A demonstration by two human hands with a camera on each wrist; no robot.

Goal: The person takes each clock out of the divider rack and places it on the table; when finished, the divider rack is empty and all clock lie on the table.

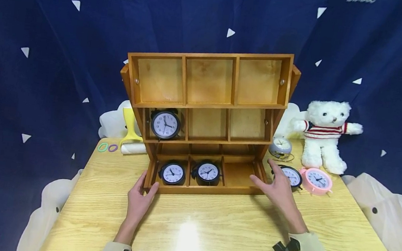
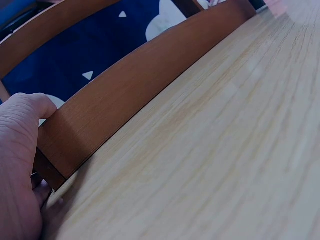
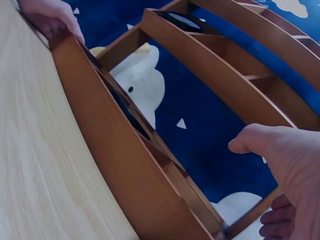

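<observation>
Shelf (image 1: 208, 123) of smooth, boxy wood

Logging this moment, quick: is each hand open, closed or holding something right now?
Left hand: holding the shelf by its lower front corner.
Right hand: open, holding nothing.

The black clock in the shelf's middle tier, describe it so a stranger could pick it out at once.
Find the three-tier wooden shelf on the table. Go to its middle tier and look at the left end in the head view: a round black clock with a pale face. It is the only clock in that tier; two similar clocks share the bottom tier.
</observation>
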